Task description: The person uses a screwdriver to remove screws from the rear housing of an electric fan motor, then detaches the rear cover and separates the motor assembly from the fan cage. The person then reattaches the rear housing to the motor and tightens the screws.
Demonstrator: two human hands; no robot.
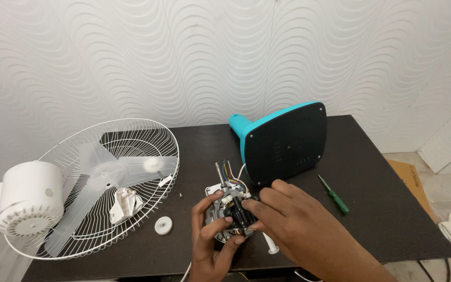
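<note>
Fingers (250,208) of both my hands clamp the fan motor (226,218) near table's (371,209) front edge; left hand (210,245) cradles, right hand (293,224) pinches top.

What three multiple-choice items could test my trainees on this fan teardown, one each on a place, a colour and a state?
1. Where does the green screwdriver lie?
A. right of the fan base
B. inside the wire guard
C. on the floor

2. What colour is the fan base's shell?
A. red
B. teal
C. yellow

3. How is the fan motor held?
A. by no hand
B. by the left hand and right hand
C. by pliers

Answers:
1 A, it lies on the table beside the base.
2 B, teal rim shows.
3 B, both hands grip it.
</note>
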